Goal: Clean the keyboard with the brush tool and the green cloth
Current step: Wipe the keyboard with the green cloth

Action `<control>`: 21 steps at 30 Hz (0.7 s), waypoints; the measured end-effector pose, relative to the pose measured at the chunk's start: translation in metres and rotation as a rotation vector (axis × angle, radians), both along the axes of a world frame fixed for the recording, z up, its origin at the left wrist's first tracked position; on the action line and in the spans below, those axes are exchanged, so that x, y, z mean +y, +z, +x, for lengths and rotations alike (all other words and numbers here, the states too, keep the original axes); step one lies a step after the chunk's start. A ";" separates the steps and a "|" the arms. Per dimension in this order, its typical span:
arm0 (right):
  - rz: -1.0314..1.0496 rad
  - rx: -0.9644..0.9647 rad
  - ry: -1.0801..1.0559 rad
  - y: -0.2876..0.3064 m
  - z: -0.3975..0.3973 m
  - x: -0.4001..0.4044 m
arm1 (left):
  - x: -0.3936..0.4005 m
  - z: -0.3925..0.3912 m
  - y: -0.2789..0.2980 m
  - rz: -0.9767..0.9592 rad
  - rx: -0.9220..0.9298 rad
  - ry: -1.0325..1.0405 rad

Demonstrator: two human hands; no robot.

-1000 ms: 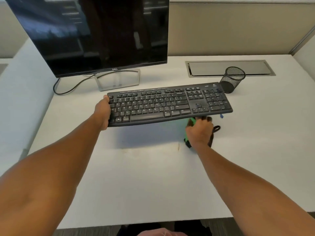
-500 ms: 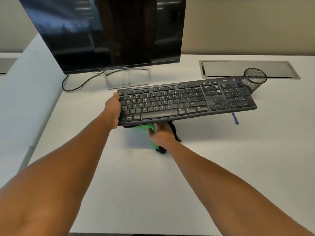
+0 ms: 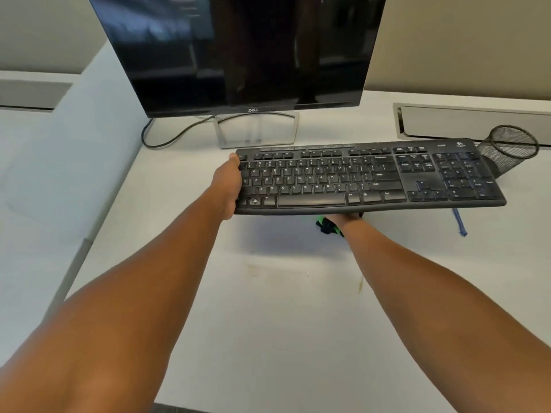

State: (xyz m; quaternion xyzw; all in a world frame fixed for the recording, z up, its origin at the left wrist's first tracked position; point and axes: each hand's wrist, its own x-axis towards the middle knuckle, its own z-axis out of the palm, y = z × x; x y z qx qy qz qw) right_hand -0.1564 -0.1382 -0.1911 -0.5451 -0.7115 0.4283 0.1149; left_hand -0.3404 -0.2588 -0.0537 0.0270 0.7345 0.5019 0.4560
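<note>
- The left hand (image 3: 228, 186) grips the left end of the black Logitech keyboard (image 3: 369, 177), holding it raised off the white desk (image 3: 268, 323) at frame centre, likely to expose its underside.
- The right hand (image 3: 343, 218) reaches beneath the front edge; its fingers are hidden, so its grip cannot be told.
- A bit of green cloth (image 3: 325, 226) shows by that wrist.
- A blue brush tool (image 3: 459, 223) lies at right.

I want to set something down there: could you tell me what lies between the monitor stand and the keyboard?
Nothing: in the head view, only bare white desk separates the monitor stand from the keyboard.
</note>
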 end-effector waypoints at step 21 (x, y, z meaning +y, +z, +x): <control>0.198 -0.508 0.459 0.069 0.048 -0.047 | -0.015 0.000 0.003 0.009 0.002 -0.009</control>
